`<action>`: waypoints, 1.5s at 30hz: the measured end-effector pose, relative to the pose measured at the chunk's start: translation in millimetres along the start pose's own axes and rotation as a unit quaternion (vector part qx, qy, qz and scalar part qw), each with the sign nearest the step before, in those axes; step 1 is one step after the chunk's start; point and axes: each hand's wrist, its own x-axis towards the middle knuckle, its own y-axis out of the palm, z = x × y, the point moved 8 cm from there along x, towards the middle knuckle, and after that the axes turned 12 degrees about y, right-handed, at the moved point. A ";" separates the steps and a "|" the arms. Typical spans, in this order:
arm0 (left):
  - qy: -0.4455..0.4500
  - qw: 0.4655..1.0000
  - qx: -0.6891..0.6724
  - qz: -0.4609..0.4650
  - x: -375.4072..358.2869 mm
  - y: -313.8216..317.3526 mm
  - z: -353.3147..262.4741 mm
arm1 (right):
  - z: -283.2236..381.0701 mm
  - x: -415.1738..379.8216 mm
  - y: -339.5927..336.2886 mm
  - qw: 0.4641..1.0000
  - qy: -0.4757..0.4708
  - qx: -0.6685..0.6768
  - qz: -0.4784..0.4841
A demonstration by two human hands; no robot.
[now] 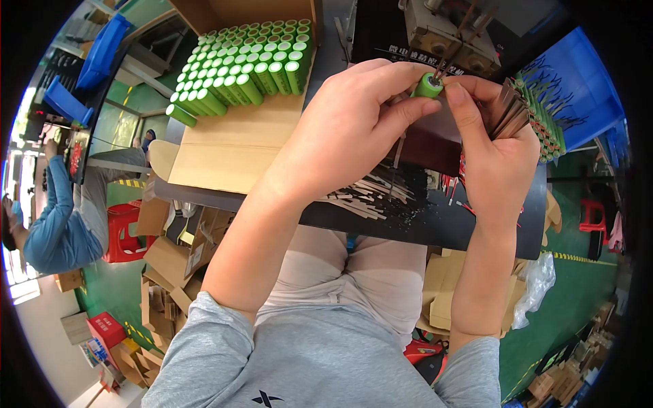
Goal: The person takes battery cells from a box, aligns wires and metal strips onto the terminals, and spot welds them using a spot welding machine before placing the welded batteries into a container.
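My left hand (347,126) pinches a green cylindrical battery cell (427,86) between thumb and fingers, its end turned up against the thin electrode rods (447,60) of a spot welder (452,34). Close on the other side, my right hand (500,156) has its thumb and forefinger pinched together beside the cell; a small strip may be between the tips, but I cannot make it out. A bundle of thin metal strips (510,112) is clasped in the palm of that hand.
Rows of green cells (245,64) stand in a cardboard box (231,149) at the left. Loose strips (371,197) lie on the dark table (422,228). Cells with black leads (544,126) stand by a blue bin (585,88). A co-worker (64,217) sits far left.
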 end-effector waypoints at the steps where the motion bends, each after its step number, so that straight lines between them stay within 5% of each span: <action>1: -0.001 1.000 -0.001 -0.001 -0.1 0.1 0.4 | 0.2 0.2 0.3 1.000 -0.001 0.001 0.000; 28: -0.003 1.000 -0.028 0.010 -3.8 -4.7 -13.8 | 4.3 -12.2 -4.0 0.998 0.044 0.039 0.013; 31: 0.009 0.998 -0.052 0.043 -13.0 -2.9 -33.8 | 7.3 -27.8 -14.8 0.989 0.065 0.104 0.087; 35: 0.015 0.989 -0.092 0.115 -29.0 11.5 -56.4 | 31.0 -47.9 -23.0 0.974 -0.065 -0.072 0.204; 36: -0.001 0.978 -0.121 0.168 -31.7 18.5 -60.2 | 25.9 -53.6 -27.4 0.970 -0.057 -0.060 0.228; 38: 0.001 0.970 -0.200 0.135 -41.8 29.8 -64.6 | 22.5 -63.4 -37.9 0.962 -0.052 -0.055 0.263; 40: -0.025 0.951 -0.286 0.111 -52.3 40.7 -58.5 | 17.4 -61.7 -60.1 0.969 -0.007 -0.024 0.247; 41: -0.197 0.901 -0.366 0.127 -72.2 48.7 -47.9 | 2.3 -60.4 -75.5 0.977 0.030 0.023 0.209; 42: -0.208 0.899 -0.374 0.095 -78.1 49.2 -43.5 | -12.9 -60.0 -91.2 0.981 0.064 0.073 0.169; 45: -0.226 0.920 -0.316 0.048 -97.2 53.4 -25.5 | -39.3 -34.6 -153.6 0.990 0.080 0.028 -0.116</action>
